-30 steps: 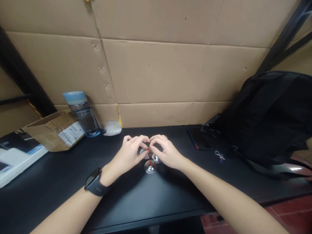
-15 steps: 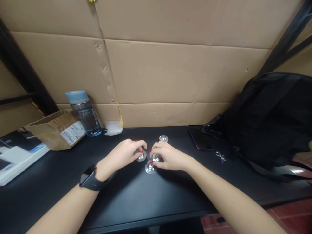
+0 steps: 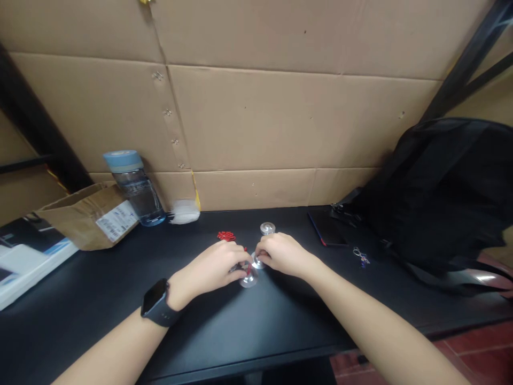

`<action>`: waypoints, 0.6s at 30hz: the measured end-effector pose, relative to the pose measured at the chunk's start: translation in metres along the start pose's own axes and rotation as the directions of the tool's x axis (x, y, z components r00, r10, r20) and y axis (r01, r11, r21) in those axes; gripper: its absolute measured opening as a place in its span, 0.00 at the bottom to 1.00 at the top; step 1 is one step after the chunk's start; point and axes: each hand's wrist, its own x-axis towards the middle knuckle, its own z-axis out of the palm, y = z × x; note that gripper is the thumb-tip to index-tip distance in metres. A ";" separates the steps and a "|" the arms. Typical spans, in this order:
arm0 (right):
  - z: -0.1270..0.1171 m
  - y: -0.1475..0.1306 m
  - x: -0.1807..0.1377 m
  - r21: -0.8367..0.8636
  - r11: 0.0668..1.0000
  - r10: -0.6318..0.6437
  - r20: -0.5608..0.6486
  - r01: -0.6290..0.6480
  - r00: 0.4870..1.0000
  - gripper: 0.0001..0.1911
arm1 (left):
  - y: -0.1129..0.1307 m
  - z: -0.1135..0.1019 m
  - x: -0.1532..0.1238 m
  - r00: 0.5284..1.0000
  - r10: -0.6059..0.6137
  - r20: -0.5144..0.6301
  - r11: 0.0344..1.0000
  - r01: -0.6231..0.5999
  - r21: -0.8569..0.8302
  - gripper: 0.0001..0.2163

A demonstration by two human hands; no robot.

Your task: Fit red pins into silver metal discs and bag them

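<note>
Clear suction cups with red parts, perhaps hooks, stand close together on the black table. My left hand (image 3: 218,264) has its fingers closed at the front suction cup (image 3: 249,278), over its red part. My right hand (image 3: 282,254) pinches at the middle suction cup (image 3: 257,261), just behind the front one, with its fingertips partly hidden. Another clear suction cup (image 3: 267,228) sits at the back, beyond my right hand. Behind my left hand lies a small bunch of red pieces (image 3: 226,236).
To the left stand a blue-lidded bottle (image 3: 138,187), a brown paper bag (image 3: 90,216) and a white box (image 3: 36,267). A white packet (image 3: 184,212) lies by the cardboard wall. On the right are a dark flat tablet-like thing (image 3: 326,229), a small trinket (image 3: 361,256) and a black backpack (image 3: 444,192).
My left hand has moved right and nearer, from a left suction cup to the front one, uncovering the red bunch. My right hand has shifted slightly back, off the front cup.
</note>
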 end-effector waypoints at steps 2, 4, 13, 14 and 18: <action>-0.001 0.000 0.000 -0.015 1.000 0.024 0.006 -0.024 1.000 0.05 | 0.002 0.004 0.001 1.000 -0.011 -0.013 1.000 0.011 0.010 0.03; -0.002 0.001 -0.001 -0.015 0.999 0.031 0.014 -0.031 0.999 0.05 | 0.003 0.006 0.001 0.999 -0.031 -0.007 1.000 0.031 0.001 0.01; -0.005 0.000 -0.002 -0.075 0.997 0.002 0.046 0.001 0.999 0.11 | 0.006 0.008 -0.001 0.996 -0.080 0.041 0.996 0.082 -0.028 0.04; -0.006 0.000 -0.001 -0.086 0.996 -0.001 0.051 0.006 0.999 0.11 | 0.006 0.008 -0.001 0.996 -0.075 0.038 0.997 0.075 -0.016 0.04; -0.006 -0.001 -0.001 -0.120 0.993 0.000 0.041 0.005 0.999 0.09 | 0.006 0.005 -0.001 0.997 -0.073 0.001 0.997 0.073 0.001 0.08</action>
